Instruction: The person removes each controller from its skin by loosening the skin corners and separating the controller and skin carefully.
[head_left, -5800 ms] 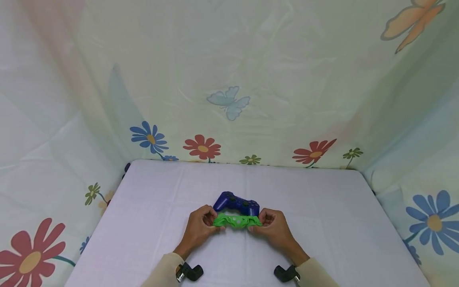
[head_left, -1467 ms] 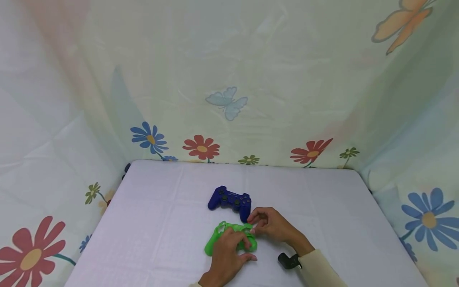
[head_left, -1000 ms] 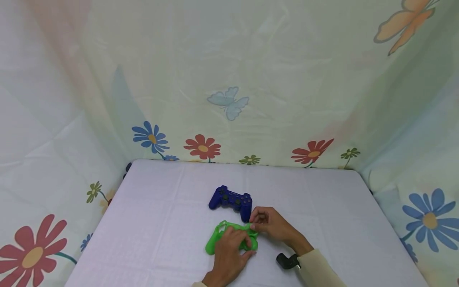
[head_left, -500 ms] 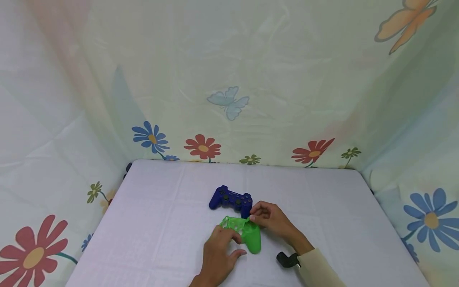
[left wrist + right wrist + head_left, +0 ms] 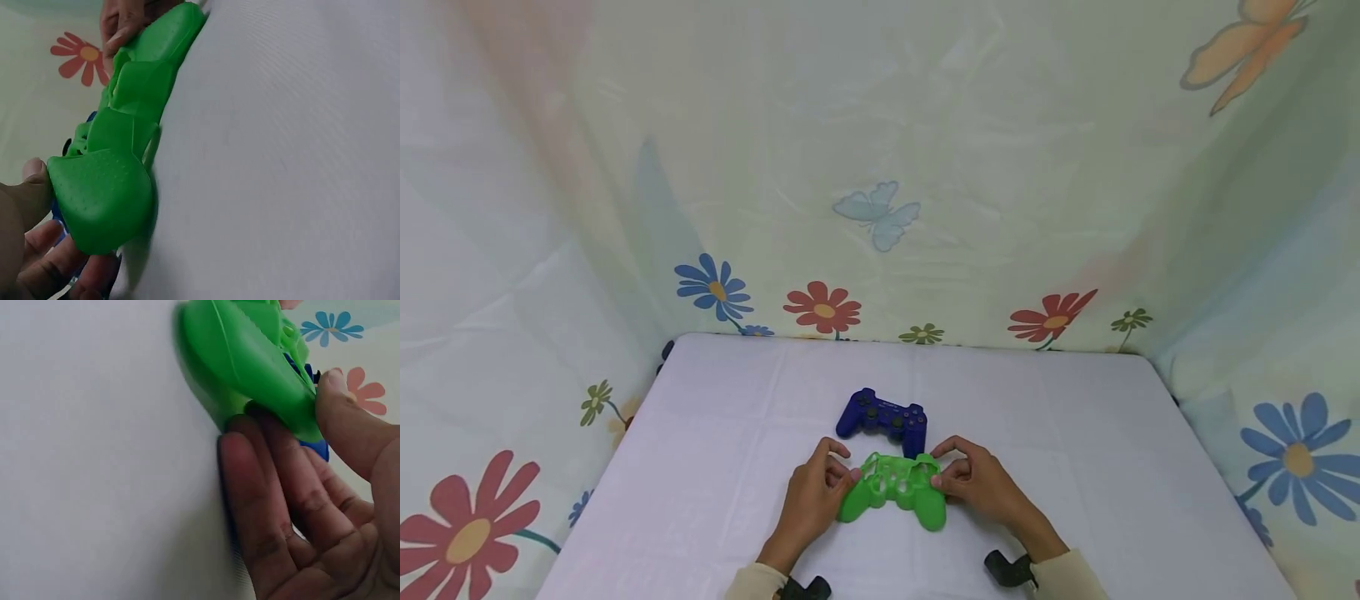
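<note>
A green rubbery game controller cover, full of holes, lies spread between both hands with its two grip pouches toward me. My left hand pinches its left side; in the left wrist view the thumb is at the edge of the near pouch and fingers are behind it. At the other end, my right hand holds the cover's right side, thumb on its edge and fingers under the pouch in the right wrist view. Just beyond lies a blue game controller, buttons up, its right grip partly overlapped by the cover.
A white cloth covers the table. Behind it hangs a pale curtain printed with flowers and butterflies, which also runs down both sides. Black wrist cameras sit at both cuffs.
The cover, bunched up earlier, is spread out with both pouches showing. My left hand has moved from over its front to its left side. The controller has stayed put over the last second.
</note>
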`<state>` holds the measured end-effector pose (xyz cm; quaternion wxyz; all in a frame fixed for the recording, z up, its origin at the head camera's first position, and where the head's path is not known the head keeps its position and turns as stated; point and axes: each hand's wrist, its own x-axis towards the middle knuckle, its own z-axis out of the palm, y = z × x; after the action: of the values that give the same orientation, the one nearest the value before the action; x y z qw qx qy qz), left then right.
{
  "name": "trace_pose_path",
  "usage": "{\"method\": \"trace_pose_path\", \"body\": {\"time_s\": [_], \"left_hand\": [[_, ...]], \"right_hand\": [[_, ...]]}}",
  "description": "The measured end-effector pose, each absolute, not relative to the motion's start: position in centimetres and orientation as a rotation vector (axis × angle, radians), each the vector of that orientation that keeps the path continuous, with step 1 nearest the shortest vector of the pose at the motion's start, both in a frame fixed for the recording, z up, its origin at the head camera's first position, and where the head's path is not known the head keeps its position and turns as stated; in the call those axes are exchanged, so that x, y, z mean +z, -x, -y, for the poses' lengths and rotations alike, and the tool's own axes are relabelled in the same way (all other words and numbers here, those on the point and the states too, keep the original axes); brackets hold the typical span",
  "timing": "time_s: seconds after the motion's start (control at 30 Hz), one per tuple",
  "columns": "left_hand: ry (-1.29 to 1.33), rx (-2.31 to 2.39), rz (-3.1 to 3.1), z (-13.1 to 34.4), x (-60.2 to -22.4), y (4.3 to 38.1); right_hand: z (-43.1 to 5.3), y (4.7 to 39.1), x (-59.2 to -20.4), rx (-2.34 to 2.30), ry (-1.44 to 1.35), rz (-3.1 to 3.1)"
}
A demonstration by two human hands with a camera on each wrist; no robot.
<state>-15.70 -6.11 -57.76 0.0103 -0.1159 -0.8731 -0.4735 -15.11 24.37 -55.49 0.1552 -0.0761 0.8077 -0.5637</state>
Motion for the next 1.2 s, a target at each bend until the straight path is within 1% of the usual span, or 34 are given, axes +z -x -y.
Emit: {"method": "trace_pose_path", "body": {"time_s": [0.2, 0.33, 0.57, 0.7, 0.83, 1.0, 1.2], "left_hand": [[0.356, -1.485, 2.764, 6.2, -57.5, 15.4], [0.371, -1.539, 2.764, 6.4, -57.5, 15.3], [0.245, -2.180, 2.389, 7.3, -57.5, 15.9], [0.260, -2.482, 2.120, 8.0, -57.2, 16.1], [0.242, -2.667, 1.966, 8.9, -57.1, 16.3], [0.161, -2.756, 1.900, 10.9, -57.0, 16.7], [0.050, -2.647, 1.931, 14.0, -56.6, 17.4]], "right_hand": [[-23.7, 14.6, -56.2, -1.745, 0.133, -2.260], [-23.6, 14.4, -56.3, -1.812, 0.154, -2.202], [-23.5, 14.4, -56.1, -1.930, 0.242, -2.165], [-22.9, 14.9, -55.8, -1.970, 0.154, -2.190], [-21.8, 15.4, -55.1, -2.020, 0.050, -2.148], [-20.2, 16.0, -54.5, -2.057, 0.075, -2.112], [-17.1, 16.9, -54.4, -2.050, 0.174, -2.096]]}}
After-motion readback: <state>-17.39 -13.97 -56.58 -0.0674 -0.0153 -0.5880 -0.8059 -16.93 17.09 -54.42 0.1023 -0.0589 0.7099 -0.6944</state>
